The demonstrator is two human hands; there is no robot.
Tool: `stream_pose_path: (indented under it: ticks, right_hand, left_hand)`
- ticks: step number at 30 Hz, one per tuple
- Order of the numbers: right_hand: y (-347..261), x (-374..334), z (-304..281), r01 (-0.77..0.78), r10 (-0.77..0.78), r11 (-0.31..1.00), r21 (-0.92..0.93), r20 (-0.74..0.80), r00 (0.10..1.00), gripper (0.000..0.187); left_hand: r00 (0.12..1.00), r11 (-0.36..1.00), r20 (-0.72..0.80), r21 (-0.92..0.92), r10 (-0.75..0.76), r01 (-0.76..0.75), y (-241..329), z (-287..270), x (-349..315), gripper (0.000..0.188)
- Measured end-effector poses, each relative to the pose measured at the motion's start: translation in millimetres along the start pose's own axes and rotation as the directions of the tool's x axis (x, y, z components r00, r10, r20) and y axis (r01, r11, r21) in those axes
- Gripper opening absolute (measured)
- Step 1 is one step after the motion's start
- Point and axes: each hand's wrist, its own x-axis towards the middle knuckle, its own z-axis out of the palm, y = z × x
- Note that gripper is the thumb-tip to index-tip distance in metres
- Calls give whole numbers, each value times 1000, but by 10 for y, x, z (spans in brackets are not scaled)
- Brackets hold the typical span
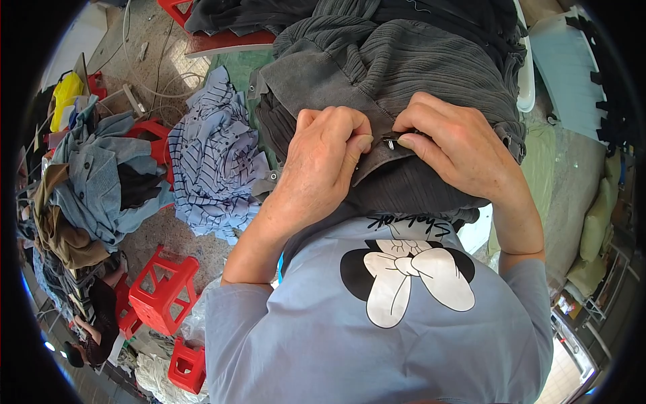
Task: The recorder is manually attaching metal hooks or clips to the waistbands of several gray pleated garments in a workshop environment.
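Note:
A dark grey ribbed garment (pixel 437 57) lies heaped in front of me, with a smoother grey flap (pixel 313 74) across it. My left hand (pixel 323 158) is closed at the edge of this flap, thumb against the curled fingers, pinching the cloth. My right hand (pixel 461 145) pinches a small dark metal piece (pixel 390 139) with a shiny part between thumb and forefinger. It sits right at the flap's edge; whether it is a fitting on the garment or a separate tool I cannot tell. The fingertips of my left hand are partly hidden.
Left of the garment lies a blue striped shirt (pixel 215 148). Further left are a heap of blue-grey clothes (pixel 101 175), a yellow bag (pixel 66 97) and red plastic stools (pixel 161 289). Another person (pixel 97 326) is at the lower left. A pale green covering (pixel 545 168) is at right.

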Motion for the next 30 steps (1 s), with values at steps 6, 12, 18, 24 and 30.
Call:
stream_pose_path:
  ticks: [6, 12, 18, 24, 30]
  right_hand:
    - [13, 5, 1, 35, -33, 998, -52, 30, 999, 10]
    - [63, 4, 26, 33, -32, 998, -51, 38, 999, 11]
    - [165, -116, -79, -137, 201, 785, 604, -39, 979, 17]
    - [238, -153, -83, -69, 276, 457, 887, -67, 959, 21]
    - [216, -161, -68, -96, 316, 482, 871, -71, 946, 23]
  left_hand:
    - [1000, 1000, -4, 8, 17, -17, 18, -10, 34, 8]
    - [997, 997, -29, -36, -65, 64, -61, -16, -53, 7]
    - [819, 794, -358, 262, -448, 548, -441, -680, -176, 17]
    - [916, 948, -391, 246, -93, 202, -291, -580, -80, 26]
    - [987, 968, 1, 191, 163, -160, 135, 207, 153, 28]
